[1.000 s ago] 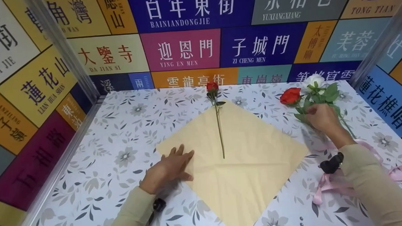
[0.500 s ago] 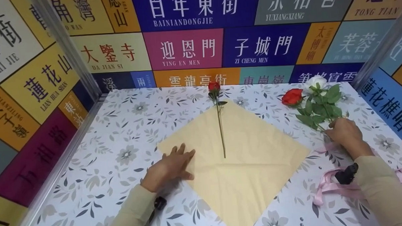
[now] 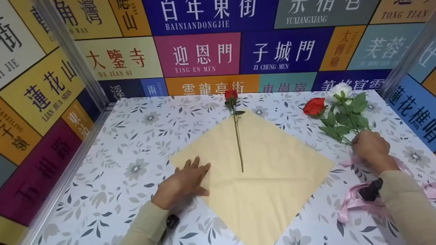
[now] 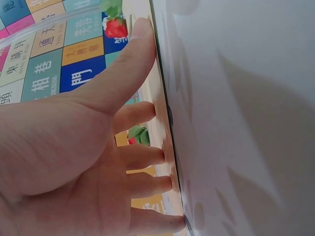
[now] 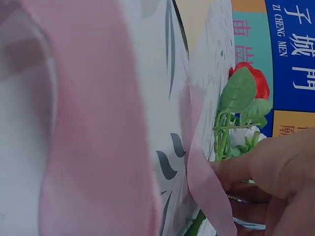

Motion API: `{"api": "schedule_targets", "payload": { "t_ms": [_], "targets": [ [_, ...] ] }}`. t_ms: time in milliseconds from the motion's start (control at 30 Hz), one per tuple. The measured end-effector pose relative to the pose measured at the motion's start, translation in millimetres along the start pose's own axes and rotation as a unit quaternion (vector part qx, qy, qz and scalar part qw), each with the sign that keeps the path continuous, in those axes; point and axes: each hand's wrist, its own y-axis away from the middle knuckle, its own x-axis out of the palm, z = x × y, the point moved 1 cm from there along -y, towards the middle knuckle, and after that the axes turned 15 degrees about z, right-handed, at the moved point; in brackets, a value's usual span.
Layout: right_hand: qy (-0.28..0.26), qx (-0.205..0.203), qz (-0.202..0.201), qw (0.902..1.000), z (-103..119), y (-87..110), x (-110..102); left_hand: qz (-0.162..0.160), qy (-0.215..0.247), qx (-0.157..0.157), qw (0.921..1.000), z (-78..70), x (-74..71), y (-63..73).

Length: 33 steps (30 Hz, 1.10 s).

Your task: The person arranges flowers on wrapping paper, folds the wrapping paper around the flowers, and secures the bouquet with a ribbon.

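Left of centre, the left hand (image 3: 182, 181), fingers spread, likely steadies the paper (image 3: 271, 155); mid-right, the right hand (image 3: 373, 148) grips rose stems (image 5: 221, 141).

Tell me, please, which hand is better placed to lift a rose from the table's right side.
Likely the right hand: it is at the stems of the white rose and red rose beside it, while the left hand is farther away, touching the left edge of the tan paper.
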Motion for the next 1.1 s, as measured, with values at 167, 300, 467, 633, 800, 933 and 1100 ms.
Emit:
{"api": "schedule_targets", "payload": {
  "t_ms": [167,300,467,633,800,933,1100],
  "targets": [
    [-0.02,-0.006,-0.042,0.9989,4.0,0.5,-2.2,0.001,-0.009,-0.003,1.0,0.6,1.3,-2.2],
    [-0.042,-0.015,-0.083,0.9956,9.7,-0.9,-5.5,0.003,-0.013,-0.008,0.9999,0.3,1.4,-3.6],
    [-0.061,-0.022,-0.137,0.9884,20.7,-3.3,-11.1,0.005,-0.008,-0.009,0.9999,0.7,1.1,-3.9],
    [-0.086,-0.051,-0.234,0.9672,33.5,-0.4,-17.8,0.009,-0.029,-0.013,0.9994,0.9,0.3,-4.0],
    [-0.125,-0.06,-0.28,0.9499,49.3,2.8,-24.1,0.01,-0.034,-0.014,0.9993,0.5,0.8,-3.9],
    [-0.154,-0.065,-0.294,0.9413,65.6,4.9,-29.9,0.014,-0.029,-0.014,0.9994,-0.8,0.2,-4.7],
    [-0.221,-0.084,-0.265,0.9349,87.3,4.9,-38.7,0.019,-0.023,-0.015,0.9995,-1.7,-1.0,-6.3]
  ]
}}
